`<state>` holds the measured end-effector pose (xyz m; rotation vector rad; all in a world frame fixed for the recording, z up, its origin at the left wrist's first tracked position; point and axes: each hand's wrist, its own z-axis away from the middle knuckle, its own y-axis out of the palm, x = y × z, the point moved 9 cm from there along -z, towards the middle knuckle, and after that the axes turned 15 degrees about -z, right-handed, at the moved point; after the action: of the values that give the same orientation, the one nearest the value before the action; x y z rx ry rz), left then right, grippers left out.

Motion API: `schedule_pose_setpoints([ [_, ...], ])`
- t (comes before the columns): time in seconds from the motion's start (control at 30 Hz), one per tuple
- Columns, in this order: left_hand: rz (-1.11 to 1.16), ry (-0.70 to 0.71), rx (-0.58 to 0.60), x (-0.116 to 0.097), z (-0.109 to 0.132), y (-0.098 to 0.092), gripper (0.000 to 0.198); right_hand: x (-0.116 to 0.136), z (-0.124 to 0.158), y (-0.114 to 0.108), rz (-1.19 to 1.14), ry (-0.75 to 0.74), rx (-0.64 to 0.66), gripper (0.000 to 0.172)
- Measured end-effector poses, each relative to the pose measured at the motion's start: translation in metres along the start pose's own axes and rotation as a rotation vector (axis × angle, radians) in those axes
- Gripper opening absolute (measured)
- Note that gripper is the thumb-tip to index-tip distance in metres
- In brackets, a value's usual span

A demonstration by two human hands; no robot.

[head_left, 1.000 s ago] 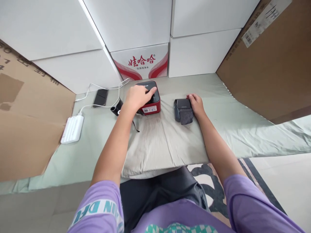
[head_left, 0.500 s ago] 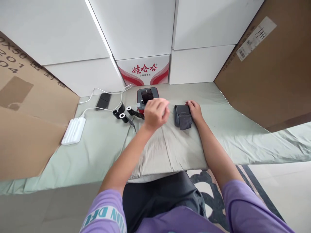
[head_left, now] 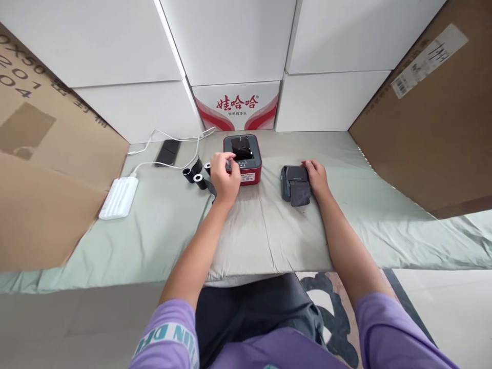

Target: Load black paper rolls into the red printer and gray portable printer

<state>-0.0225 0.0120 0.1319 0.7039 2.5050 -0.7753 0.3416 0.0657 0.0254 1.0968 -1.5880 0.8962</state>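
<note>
My left hand [head_left: 226,177] is over the front left corner of a red and dark grey box-shaped device [head_left: 254,163]. Its fingers are bent, thumb and forefinger apart, and nothing shows between them. A glossy black panel and a row of small marks lie on the device's top. Just left of that hand stand several small black rolls [head_left: 200,181], one with a strip hanging loose; the hand partly hides them. My right hand [head_left: 316,177] rests at the right side of a small black portable printer [head_left: 296,174], fingers loosely bent by its upper corner. A dark flap lies at the printer's front.
A black phone [head_left: 168,152] and a white power bank [head_left: 119,198] with a white cable [head_left: 159,163] lie on the left of the cloth-covered surface [head_left: 261,230]. Cardboard boxes [head_left: 418,128] flank both sides. White boxes [head_left: 334,100] line the back, one with red print [head_left: 236,105].
My left hand has moved left and come off the device's front, uncovering its red side. The right hand stays beside the printer. The view has shifted slightly.
</note>
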Motion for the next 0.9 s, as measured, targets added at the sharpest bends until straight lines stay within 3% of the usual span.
schedule_pose_setpoints([
  [0.13,0.082,-0.406,0.233,0.061,-0.008,0.023,0.019,0.003,0.002,0.0,0.005,0.005,-0.017,0.06],
  [0.2,0.133,-0.497,0.312,0.076,-0.005,0.035,0.015,0.004,0.002,0.0,0.006,0.006,-0.019,0.059],
  [0.57,0.073,-0.405,0.239,0.077,-0.002,0.033,0.013,0.002,0.001,0.0,0.004,0.008,-0.01,0.054],
  [0.73,0.125,-0.481,0.26,0.093,-0.004,0.046,0.017,0.004,0.002,0.0,0.005,0.014,-0.015,0.056],
  [0.9,0.234,-0.466,0.294,0.09,-0.011,0.059,0.018,0.005,0.003,0.001,0.025,0.006,-0.004,0.057],
])
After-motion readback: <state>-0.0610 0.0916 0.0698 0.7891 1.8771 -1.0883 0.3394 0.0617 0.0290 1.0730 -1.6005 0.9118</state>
